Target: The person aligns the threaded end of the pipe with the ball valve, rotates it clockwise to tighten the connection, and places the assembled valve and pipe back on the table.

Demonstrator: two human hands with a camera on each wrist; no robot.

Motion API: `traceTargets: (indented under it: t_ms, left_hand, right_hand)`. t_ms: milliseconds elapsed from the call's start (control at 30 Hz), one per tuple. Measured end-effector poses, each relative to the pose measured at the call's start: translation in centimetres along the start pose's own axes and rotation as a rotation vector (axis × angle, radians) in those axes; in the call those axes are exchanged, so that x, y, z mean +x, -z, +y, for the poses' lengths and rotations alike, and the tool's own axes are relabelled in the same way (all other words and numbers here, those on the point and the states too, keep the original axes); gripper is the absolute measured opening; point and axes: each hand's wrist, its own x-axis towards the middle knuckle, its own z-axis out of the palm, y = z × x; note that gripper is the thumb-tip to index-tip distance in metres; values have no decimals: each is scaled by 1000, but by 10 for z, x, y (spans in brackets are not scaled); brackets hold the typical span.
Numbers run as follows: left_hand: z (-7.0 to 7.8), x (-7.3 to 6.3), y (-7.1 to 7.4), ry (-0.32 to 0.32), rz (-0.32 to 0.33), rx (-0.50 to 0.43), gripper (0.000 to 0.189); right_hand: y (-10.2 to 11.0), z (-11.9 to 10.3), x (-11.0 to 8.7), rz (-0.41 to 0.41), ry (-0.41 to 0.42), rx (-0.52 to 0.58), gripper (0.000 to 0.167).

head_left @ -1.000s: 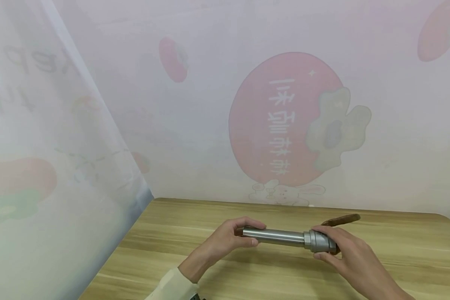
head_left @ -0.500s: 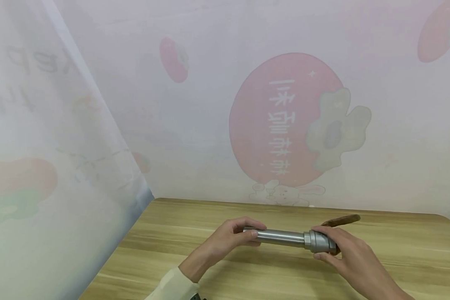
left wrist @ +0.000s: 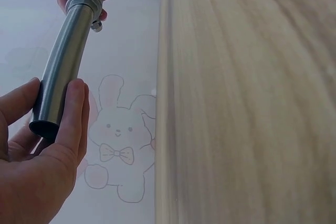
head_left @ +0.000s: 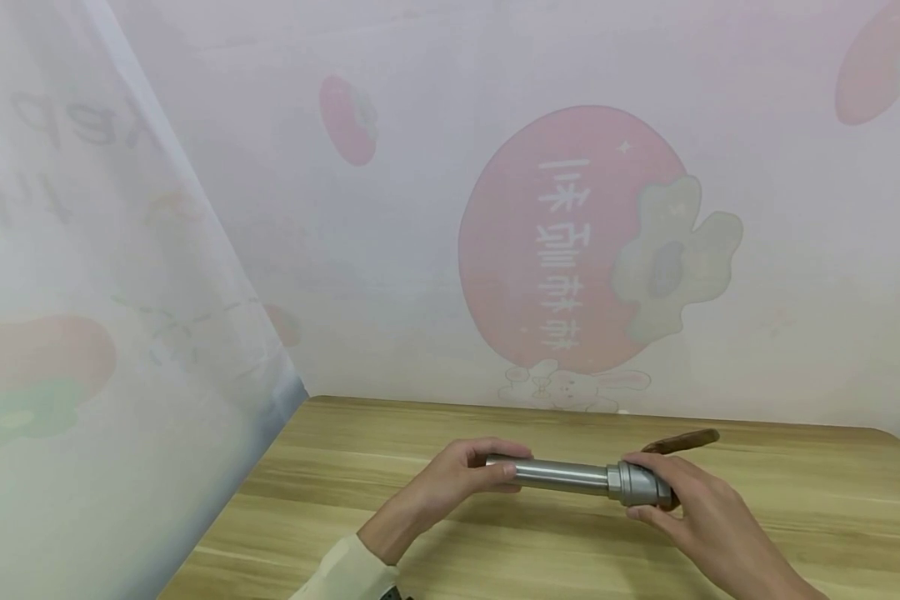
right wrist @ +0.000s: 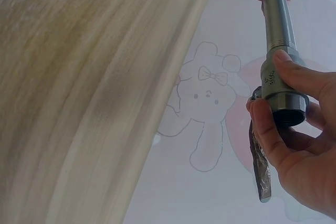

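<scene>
A shiny steel pipe (head_left: 566, 475) is joined at its right end to a grey metal ball valve (head_left: 636, 483). My left hand (head_left: 450, 483) grips the pipe's free left end between thumb and fingers; the left wrist view shows the pipe's open mouth (left wrist: 44, 128) close to the palm. My right hand (head_left: 708, 517) holds the valve body, thumb on the near side and fingers over the top. From the valve a brown-wrapped lever handle (head_left: 682, 441) sticks out up and to the right; in the right wrist view this handle (right wrist: 261, 166) hangs beside the fingers. Both hands hold the assembly level above the table.
Below the hands lies a wood-grain table (head_left: 330, 483), its back edge against a pale printed curtain (head_left: 390, 275) with fruit and rabbit pictures. Another curtain (head_left: 82, 275) hangs along the left side.
My left thumb has moved up onto the near face of the pipe's end, from lower down a second ago. The right hand and the valve stay where they were.
</scene>
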Motion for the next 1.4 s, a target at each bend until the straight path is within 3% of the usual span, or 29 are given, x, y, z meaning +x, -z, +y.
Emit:
traceTargets:
  t_ms: [733,1167,1400]
  left_hand:
    - [2,-1,-1,4,34,72,37]
    - [1,-1,2,-1,5,88,38]
    - [-1,0,1,-8,13,149,37]
  right_hand:
    - [0,0,0,4,3,3,57]
    - [0,-1,0,-6,-5,14,56]
    - [0,-1,0,2,-1,2,57]
